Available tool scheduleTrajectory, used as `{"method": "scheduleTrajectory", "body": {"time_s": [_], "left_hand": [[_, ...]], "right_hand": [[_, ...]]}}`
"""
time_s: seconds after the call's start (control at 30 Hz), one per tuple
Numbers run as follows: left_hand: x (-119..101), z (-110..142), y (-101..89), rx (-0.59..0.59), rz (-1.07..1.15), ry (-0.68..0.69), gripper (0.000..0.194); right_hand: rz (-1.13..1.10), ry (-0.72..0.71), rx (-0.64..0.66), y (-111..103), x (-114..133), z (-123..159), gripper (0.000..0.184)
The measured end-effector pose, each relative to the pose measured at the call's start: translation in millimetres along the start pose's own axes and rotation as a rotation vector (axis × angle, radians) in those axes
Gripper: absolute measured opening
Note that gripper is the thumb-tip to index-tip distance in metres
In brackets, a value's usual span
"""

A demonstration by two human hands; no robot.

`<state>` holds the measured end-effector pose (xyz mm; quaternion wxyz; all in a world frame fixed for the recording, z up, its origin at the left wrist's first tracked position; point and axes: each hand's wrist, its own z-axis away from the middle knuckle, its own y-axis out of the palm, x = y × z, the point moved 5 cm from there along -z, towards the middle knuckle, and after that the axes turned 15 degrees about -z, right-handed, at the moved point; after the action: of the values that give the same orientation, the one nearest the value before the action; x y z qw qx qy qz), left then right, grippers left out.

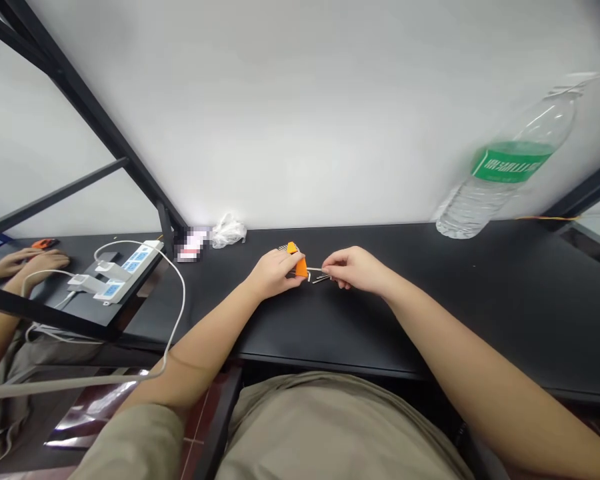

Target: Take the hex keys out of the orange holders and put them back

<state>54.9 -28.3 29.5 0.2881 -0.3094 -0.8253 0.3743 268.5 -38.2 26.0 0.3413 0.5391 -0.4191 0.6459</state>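
Note:
Just above the black table, my left hand point(277, 273) is closed around an orange hex key holder point(301, 268). Short metal ends stick out past the holder on its far left side. Between thumb and fingers of my right hand point(353, 270) is a thin metal hex key point(315, 269), which reaches toward the holder's right side. Whether its tip sits in the holder or only beside it, I cannot tell. More loose hex keys point(321, 279) lie on the table below, partly hidden by my right fingers.
A clear bottle with a green label point(513, 162) stands at the back right. A crumpled white plastic bag point(229, 231) lies by the wall. Leftward are a white power strip point(130, 273), a loose cable point(184, 293), a black frame point(95, 120) and another person's hands point(43, 263).

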Motion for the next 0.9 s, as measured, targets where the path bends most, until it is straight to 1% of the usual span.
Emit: {"method": "scheduleTrajectory", "body": {"time_s": [0.1,0.2,0.27,0.3,0.37,0.4,0.47,0.5,0.53,0.6,0.7,0.8,0.9], "left_hand": [[-7,-2,0.2,0.014,0.021,0.026,0.042],[-14,-4,0.2,0.048,0.038,0.041,0.038],[-15,-5,-0.4,0.072,0.036,0.009,0.036],[-13,-6,-0.6,0.082,0.03,-0.017,0.035],[-9,-5,-0.5,0.094,0.018,-0.063,0.038],[-6,-4,0.3,0.104,0.014,-0.077,0.04],[0,-1,3.2,0.128,0.007,-0.094,0.043],[3,0,4.8,0.137,0.002,-0.101,0.044],[6,2,6.3,0.143,-0.005,-0.112,0.044],[9,4,8.5,0.148,-0.014,-0.133,0.043],[11,4,10.0,0.151,-0.018,-0.144,0.042],[11,4,10.0,0.15,-0.032,-0.146,0.042],[9,4,10.2,0.153,-0.036,-0.135,0.041]], "right_hand": [[-0.149,0.046,0.017,13,-7,-6,0.024],[-0.313,0.019,-0.014,29,-10,-12,0.028],[-0.334,0.005,-0.072,34,-11,-15,0.033],[-0.307,0.002,-0.095,35,-11,-16,0.034],[-0.174,-0.019,-0.101,33,-9,-15,0.033],[-0.055,-0.053,-0.087,29,-7,-14,0.032],[0.214,-0.157,-0.051,21,-2,-10,0.028],[0.343,-0.216,-0.032,16,0,-7,0.024],[0.428,-0.252,-0.011,12,1,-5,0.018],[0.578,-0.287,0.041,5,0,-1,0.013],[0.813,-0.287,0.099,5,-2,2,0.018],[0.944,-0.271,0.107,11,-3,2,0.017],[0.968,-0.265,0.088,19,-1,4,0.014]]}}
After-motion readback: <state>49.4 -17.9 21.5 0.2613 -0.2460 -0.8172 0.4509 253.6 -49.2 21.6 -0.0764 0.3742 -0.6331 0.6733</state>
